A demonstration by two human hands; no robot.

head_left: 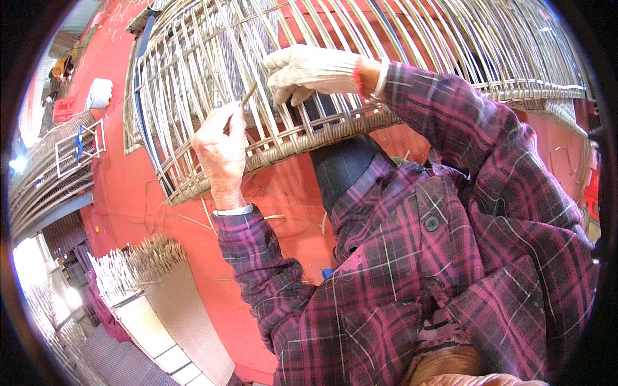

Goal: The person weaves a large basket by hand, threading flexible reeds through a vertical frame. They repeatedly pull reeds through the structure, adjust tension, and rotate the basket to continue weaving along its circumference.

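A large rattan frame [212, 71] with a woven rim and many pale upright strands lies tilted across my lap. My left hand [222, 151], bare, grips a thin brown rattan strand [248, 95] at the rim, its tip poking up between the uprights. My right hand [309, 71], in a white glove with a red cuff, presses on the uprights just right of that strand, fingers curled over them. Both my sleeves are magenta plaid.
The floor [129, 180] is red, with loose strand scraps on it. Another woven panel [174, 289] with a frayed end lies at lower left. More wicker frames [45, 174] stack at the left. A person stands far off at upper left [55, 90].
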